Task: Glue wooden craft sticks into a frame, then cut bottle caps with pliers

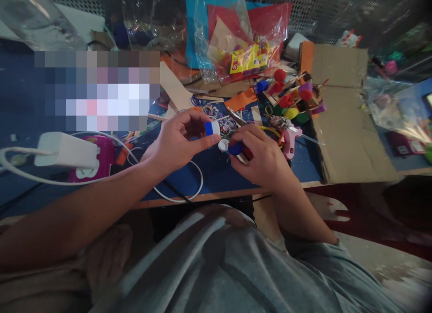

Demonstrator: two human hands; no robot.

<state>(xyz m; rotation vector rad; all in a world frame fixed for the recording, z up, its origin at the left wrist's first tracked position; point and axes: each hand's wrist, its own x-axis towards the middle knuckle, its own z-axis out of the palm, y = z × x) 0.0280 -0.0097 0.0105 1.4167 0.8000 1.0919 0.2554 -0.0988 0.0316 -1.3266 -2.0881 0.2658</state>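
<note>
My left hand (177,137) pinches a small blue-and-white piece (212,129) that looks like bottle caps stacked together, its white end facing right. Close on the right, my right hand (258,153) has its fingers closed around a dark blue cap (235,148). Between the two hands is a white cap (223,145), open side up; whether the right fingers touch it I cannot tell. Both hands are above the blue table (209,178), apart from each other. A pink glue gun (290,140) lies just right of my right hand.
Colourful caps and wooden sticks (286,95) are heaped behind my right hand. Scattered bits and rings (209,108) lie beyond the hands. A cardboard sheet (351,128) covers the right side. At left are a white charger (67,150), a pink socket (106,153) and a looping white cable (201,182).
</note>
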